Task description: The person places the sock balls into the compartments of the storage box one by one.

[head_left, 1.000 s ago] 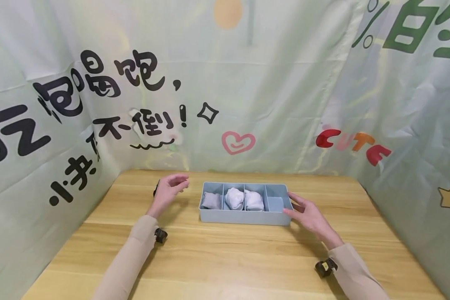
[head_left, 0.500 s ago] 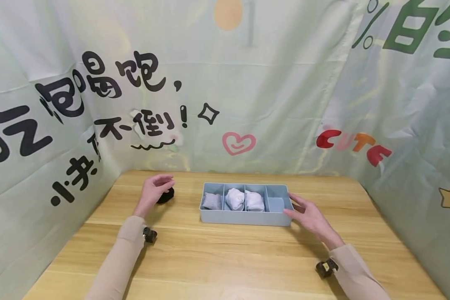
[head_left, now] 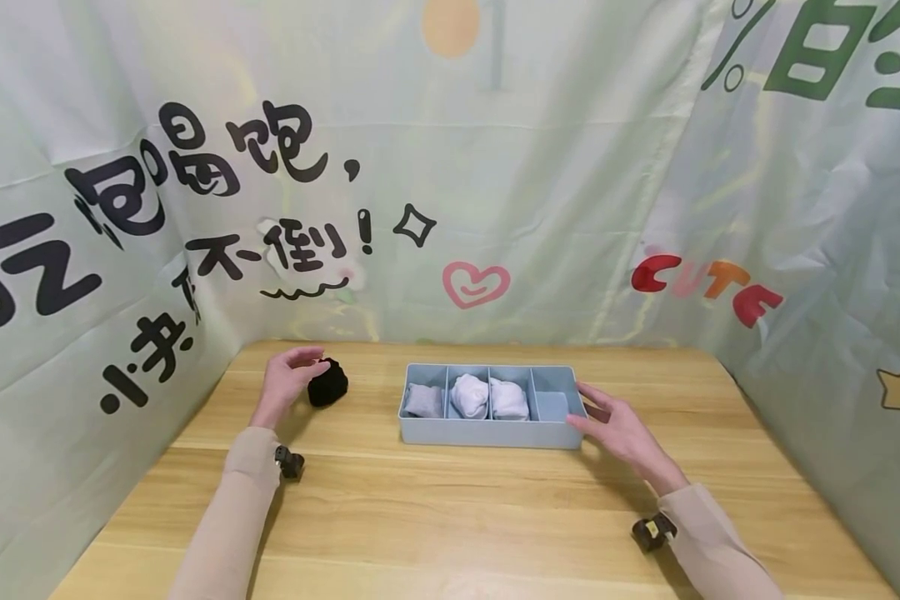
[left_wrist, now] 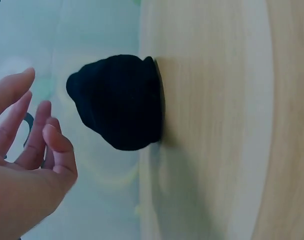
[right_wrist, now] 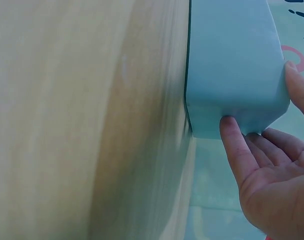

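- Head view: black rolled sock (head_left: 327,388) lies on the tabletop (head_left: 450,517), at 9 o'clock from the blue divided tray (head_left: 487,434).
- Left hand (head_left: 285,379) hovers just beside the sock with fingers spread, holding nothing.
- Right hand (head_left: 617,427) rests straight fingers against the tray's 3 o'clock end.
- Sock looks soft, light and squashy; best gripped around its bundled middle.

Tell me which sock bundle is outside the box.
The black bundle: it sits on the table by the left hand, while the three pale ones fill the box.
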A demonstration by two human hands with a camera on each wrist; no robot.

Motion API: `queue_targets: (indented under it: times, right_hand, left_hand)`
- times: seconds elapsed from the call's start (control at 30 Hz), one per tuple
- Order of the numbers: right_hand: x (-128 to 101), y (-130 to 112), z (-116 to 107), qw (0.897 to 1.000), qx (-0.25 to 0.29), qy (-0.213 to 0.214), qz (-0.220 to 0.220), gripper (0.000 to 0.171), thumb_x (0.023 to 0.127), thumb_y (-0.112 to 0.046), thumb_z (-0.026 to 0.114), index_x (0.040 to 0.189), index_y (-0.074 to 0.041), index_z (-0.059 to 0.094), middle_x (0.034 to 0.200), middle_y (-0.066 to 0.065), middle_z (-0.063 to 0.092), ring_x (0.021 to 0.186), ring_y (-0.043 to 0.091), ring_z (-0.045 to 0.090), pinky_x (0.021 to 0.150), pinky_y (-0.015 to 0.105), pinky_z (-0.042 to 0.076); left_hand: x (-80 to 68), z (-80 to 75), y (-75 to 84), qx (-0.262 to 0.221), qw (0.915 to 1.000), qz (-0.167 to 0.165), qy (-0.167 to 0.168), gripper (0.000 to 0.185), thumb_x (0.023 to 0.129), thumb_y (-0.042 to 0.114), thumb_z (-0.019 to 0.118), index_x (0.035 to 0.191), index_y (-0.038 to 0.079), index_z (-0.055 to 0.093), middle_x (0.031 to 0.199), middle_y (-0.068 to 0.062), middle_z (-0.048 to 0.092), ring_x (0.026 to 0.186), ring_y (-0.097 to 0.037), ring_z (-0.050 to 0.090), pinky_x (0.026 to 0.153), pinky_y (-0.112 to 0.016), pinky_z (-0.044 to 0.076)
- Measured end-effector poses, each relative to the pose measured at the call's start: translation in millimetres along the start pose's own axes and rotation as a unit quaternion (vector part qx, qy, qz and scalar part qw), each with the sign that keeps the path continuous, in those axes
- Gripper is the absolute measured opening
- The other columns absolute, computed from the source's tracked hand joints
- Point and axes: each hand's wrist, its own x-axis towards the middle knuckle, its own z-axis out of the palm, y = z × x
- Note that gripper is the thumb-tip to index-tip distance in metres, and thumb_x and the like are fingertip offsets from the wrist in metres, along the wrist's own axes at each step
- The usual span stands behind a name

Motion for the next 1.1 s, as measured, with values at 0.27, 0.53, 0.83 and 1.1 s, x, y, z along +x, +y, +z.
queue_targets:
  times: [0.27,0.53,0.83,1.1]
  right_hand:
    - [-0.4,-0.1,-0.4,1.0,-0.002,-0.004,0.0,0.074,0.097,-0.031,0.063,0.155,-0.004,0.026,0.16,0.018,0.025,0.138,0.044,0.037,0.106,0.051,0.041]
    - [0.4,3.3,-0.3,1.0,-0.003,-0.003,0.004,0.074,0.096,-0.031,0.064,0.155,-0.006,0.026,0.16,0.017,0.025,0.139,0.043,0.036,0.106,0.052,0.041]
    - [0.5,1.0,-0.8,1.0,-0.002,-0.002,-0.003,0.073,0.097,-0.031,0.063,0.155,-0.006,0.026,0.16,0.018,0.025,0.139,0.043,0.037,0.106,0.051,0.041]
    - [0.3,1.7,-0.2,1.0,0.0,-0.002,-0.005,0.073,0.096,-0.031,0.064,0.155,-0.006,0.027,0.16,0.018,0.026,0.138,0.043,0.037,0.106,0.052,0.041]
  left_hand:
    - [2.9,-1.3,-5.3,-0.008,0.9992,-0.026,-0.028,0.051,0.087,0.009,0.074,0.134,0.001,0.057,0.142,-0.018,0.051,0.134,-0.034,0.043,0.109,-0.041,0.037]
    - [7.2,-0.5,-10.8,0.005,0.9977,-0.021,-0.064,0.057,0.087,0.009,0.073,0.138,0.0,0.051,0.147,-0.021,0.047,0.14,-0.037,0.037,0.114,-0.047,0.031]
    - [13.6,0.4,-17.2,0.047,0.9928,-0.022,-0.108,0.068,0.085,0.012,0.076,0.145,0.001,0.044,0.149,-0.024,0.042,0.14,-0.041,0.034,0.115,-0.052,0.029]
    - [15.2,0.2,-18.7,0.048,0.9884,-0.042,-0.138,0.071,0.086,0.011,0.074,0.147,0.002,0.04,0.153,-0.025,0.036,0.141,-0.042,0.031,0.114,-0.054,0.029]
